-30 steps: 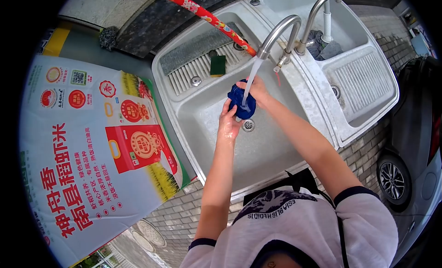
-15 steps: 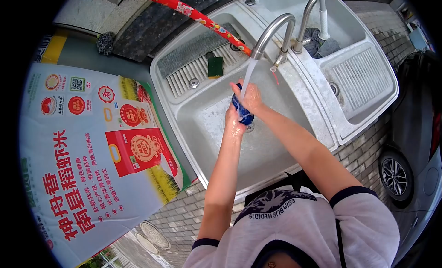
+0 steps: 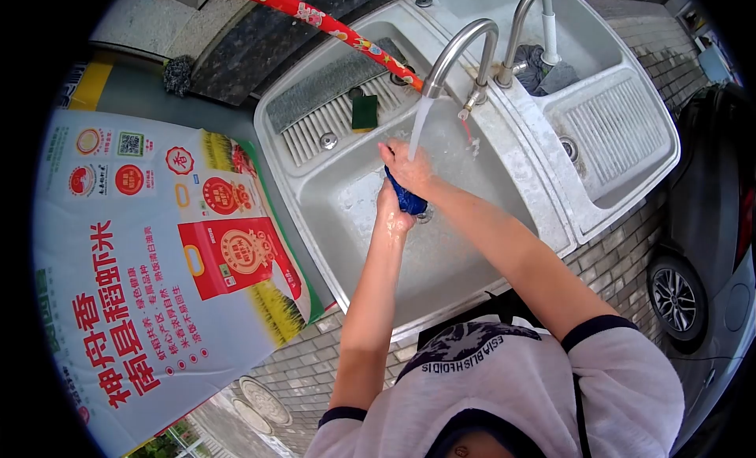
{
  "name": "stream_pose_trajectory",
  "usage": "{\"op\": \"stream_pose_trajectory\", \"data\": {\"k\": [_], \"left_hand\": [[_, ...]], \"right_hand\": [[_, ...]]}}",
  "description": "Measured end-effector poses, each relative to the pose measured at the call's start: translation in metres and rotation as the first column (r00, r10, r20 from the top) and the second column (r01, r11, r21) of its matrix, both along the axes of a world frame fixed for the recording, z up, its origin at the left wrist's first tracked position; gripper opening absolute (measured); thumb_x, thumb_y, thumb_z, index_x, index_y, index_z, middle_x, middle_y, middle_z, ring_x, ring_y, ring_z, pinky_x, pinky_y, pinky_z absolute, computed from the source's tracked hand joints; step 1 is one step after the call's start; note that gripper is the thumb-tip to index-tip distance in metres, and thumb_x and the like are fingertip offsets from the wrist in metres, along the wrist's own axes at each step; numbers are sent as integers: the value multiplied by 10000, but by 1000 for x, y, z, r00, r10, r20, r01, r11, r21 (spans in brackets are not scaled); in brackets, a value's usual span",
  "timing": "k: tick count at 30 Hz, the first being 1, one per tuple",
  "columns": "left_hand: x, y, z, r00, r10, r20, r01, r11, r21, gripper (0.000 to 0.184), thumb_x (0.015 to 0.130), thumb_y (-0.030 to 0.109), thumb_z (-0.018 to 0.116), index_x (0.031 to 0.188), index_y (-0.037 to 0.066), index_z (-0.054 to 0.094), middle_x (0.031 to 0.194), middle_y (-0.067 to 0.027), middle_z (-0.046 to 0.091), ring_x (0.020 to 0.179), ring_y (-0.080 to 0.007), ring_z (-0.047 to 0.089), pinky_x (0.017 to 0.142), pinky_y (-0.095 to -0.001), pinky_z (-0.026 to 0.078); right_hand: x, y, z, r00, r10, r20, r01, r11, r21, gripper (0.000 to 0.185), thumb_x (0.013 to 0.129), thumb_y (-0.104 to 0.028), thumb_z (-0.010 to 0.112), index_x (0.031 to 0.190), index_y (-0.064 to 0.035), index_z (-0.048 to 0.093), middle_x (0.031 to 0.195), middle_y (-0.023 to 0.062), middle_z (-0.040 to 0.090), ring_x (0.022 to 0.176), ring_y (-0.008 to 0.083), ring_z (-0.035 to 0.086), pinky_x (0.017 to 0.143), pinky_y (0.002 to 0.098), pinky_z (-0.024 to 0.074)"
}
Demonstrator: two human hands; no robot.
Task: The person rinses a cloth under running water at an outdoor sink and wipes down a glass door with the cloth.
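A wet dark blue cloth-like item [image 3: 406, 196] is held between my two hands over the basin of the grey-white sink [image 3: 346, 261]. My left hand [image 3: 391, 209] is wrapped round its lower left side, palm up. From above, my right hand [image 3: 409, 169] presses on the item and hides much of it. Water runs from the curved metal faucet [image 3: 465, 33] onto the back of my right hand. The drain [image 3: 425, 215] shows partly beside the blue item.
A green sponge [image 3: 365, 113] lies on the ribbed ledge. A red patterned pole [image 3: 331, 25] slants down towards the faucet. On the right are a second sink [image 3: 614, 143] with a grey cloth [image 3: 535, 70] and a parked car [image 3: 709, 245]. A printed rice banner [image 3: 157, 261] stands at left.
My right hand has moved from the item's upper right edge to lie over it, covering more of it. Both hands and the blue item have shifted slightly left.
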State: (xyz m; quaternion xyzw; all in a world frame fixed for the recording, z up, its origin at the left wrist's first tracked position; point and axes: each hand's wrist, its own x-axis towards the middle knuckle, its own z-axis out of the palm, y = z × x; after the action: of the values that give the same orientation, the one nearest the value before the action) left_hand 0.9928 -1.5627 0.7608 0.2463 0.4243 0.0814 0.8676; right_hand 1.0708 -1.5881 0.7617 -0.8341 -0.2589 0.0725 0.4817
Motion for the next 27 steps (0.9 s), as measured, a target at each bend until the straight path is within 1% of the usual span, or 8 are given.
{"op": "stream_pose_trajectory", "data": {"k": [8, 11, 12, 14, 15, 18, 24, 27], "left_hand": [[-34, 27, -25, 991, -80, 108, 56, 975, 214, 333, 884, 264, 500, 1189, 137, 458, 1137, -26, 532, 1052, -201, 513, 888, -411, 419], [-38, 34, -19, 796, -288, -533, 537, 743, 400, 532, 830, 142, 559, 1316, 117, 342, 1273, -37, 396, 1171, -245, 363, 947, -410, 317], [-32, 32, -19, 795, -290, -532, 537, 743, 398, 532, 830, 142, 559, 1316, 117, 342, 1273, -37, 396, 1171, -245, 363, 947, -410, 317], [-15, 22, -21, 988, -30, -154, 154, 382, 911, 525, 771, 63, 597, 1264, 104, 421, 1166, -42, 487, 1020, -126, 459, 841, -303, 390], [-4, 14, 3, 988, -135, 74, 22, 600, 800, 408, 773, 46, 593, 1170, 50, 499, 1041, -35, 564, 916, -106, 504, 807, -270, 393], [5, 34, 7, 915, -387, 118, 203, 691, 694, 252, 790, 66, 588, 1039, 33, 568, 902, -11, 607, 822, -85, 532, 794, -244, 393], [-1, 47, 29, 916, -344, 207, 171, 800, 575, 131, 853, 105, 542, 961, 41, 579, 838, -4, 608, 783, -91, 552, 751, -216, 407], [-7, 44, 41, 900, -134, 416, -47, 917, 396, 166, 870, 89, 479, 1016, 19, 520, 1051, -122, 586, 905, -181, 586, 824, -314, 462]], "right_hand": [[44, -24, 2, 867, 321, -381, -293, 947, 131, 380, 644, -278, 702, 897, -38, 552, 828, 132, 563, 790, 210, 557, 674, 346, 443], [52, -40, 17, 563, 653, -506, -469, 757, 455, 312, 677, -84, 604, 978, -69, 522, 873, 38, 525, 783, 118, 506, 674, 253, 435], [53, -42, 24, 563, 652, -508, -469, 758, 454, 312, 677, -84, 604, 978, -69, 522, 873, 38, 525, 783, 118, 506, 674, 253, 435], [52, -44, 37, 494, 749, -442, -586, 662, 467, 318, 682, -44, 587, 992, -71, 515, 863, 45, 527, 782, 115, 506, 688, 241, 430], [55, -44, 43, 422, 780, -462, -654, 615, 441, 349, 682, -45, 607, 1016, -57, 506, 875, 38, 540, 791, 110, 508, 700, 236, 426], [64, -47, 52, 538, 684, -493, -620, 717, 319, 370, 676, -56, 633, 1027, -62, 516, 901, 36, 561, 810, 104, 517, 700, 238, 429], [70, -57, 53, 515, 690, -508, -503, 724, 472, 359, 692, -146, 734, 968, -25, 539, 921, 52, 580, 848, 99, 545, 714, 224, 433], [70, -54, 31, 561, 677, -477, -363, 719, 593, 339, 688, -142, 742, 952, -34, 558, 887, 50, 590, 820, 102, 557, 691, 222, 438]]}}
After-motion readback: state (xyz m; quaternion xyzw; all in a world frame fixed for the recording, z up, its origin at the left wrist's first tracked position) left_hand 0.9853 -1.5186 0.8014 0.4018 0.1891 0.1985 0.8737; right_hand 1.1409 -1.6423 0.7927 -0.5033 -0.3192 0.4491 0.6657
